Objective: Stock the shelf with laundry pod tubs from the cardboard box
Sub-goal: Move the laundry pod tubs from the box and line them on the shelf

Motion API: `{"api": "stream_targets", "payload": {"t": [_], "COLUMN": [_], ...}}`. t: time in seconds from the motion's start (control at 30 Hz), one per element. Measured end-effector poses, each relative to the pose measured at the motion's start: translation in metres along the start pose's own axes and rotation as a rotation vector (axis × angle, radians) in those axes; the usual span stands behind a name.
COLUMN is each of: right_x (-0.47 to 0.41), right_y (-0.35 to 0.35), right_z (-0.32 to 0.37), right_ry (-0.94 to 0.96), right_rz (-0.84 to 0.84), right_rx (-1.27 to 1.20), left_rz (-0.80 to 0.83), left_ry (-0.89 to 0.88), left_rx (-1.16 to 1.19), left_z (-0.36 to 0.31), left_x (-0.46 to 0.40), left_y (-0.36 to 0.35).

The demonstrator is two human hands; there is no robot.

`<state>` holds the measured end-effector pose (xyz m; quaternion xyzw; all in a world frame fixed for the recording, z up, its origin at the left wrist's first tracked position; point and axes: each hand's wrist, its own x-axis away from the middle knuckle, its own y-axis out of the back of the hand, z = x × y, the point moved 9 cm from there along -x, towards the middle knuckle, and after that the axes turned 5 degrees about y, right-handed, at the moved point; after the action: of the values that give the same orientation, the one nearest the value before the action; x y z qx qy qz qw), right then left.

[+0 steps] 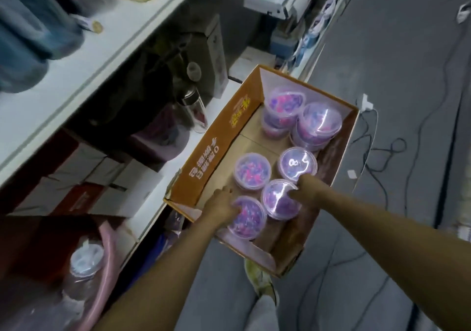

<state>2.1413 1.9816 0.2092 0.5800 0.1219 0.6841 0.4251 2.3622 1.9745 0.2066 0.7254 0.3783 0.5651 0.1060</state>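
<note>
**A:** What lies on the left side?

**B:** White store shelves [84, 57] run along the left, blurred, holding dark goods, boxes and a clear bottle [195, 111]. No laundry tub can be made out on them.

**A:** And in the middle?

**B:** An open cardboard box [204, 157] sits just beside the shelf edge, its long side running away from the person. Inside are round clear tubs of pink and purple pods: two short stacks at the far end, four single tubs at the near end.

**A:** Where are the hands?

**B:** Both reach down into the near end. The left hand [220, 203] rests on the left rim of the nearest tub [246, 217], its fingers curled over the lid's edge, apparently gripping it. The right hand [303, 187] covers the right edge of the next tub [279, 199], just to the right; its fingers seem bent around the rim, though blur hides the grip.

**A:** Which way must the tubs travel?

**B:** The shelves lie to the left and above the box, so the left hand's tub is nearer. Each tub stands upright, lid up, directly beneath its hand, so a straight lift looks likely.

**A:** And on the right?

**B:** Grey floor [407, 75] with loose cables [377, 152].
</note>
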Motion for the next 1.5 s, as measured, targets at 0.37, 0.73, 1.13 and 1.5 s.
{"api": "stream_targets", "payload": {"t": [0.37, 0.73, 1.13, 1.5], "right_x": [-0.054, -0.045, 0.001, 0.166], "right_y": [-0.042, -0.035, 0.016, 0.078], "right_z": [-0.021, -0.021, -0.006, 0.040], "right_ry": [-0.228, -0.177, -0.020, 0.084], "right_rz": [0.110, -0.036, -0.212, -0.281], "right_rx": [-0.074, -0.234, -0.424, -0.900], "left_rz": [0.138, 0.080, -0.144, -0.219], "left_ry": [0.121, -0.011, 0.005, 0.017], "left_rx": [-0.182, -0.068, 0.416, 1.194], "left_z": [0.021, 0.016, 0.023, 0.069], "left_x": [-0.061, -0.037, 0.021, 0.206], "left_y": [-0.030, 0.005, 0.045, 0.049]}}
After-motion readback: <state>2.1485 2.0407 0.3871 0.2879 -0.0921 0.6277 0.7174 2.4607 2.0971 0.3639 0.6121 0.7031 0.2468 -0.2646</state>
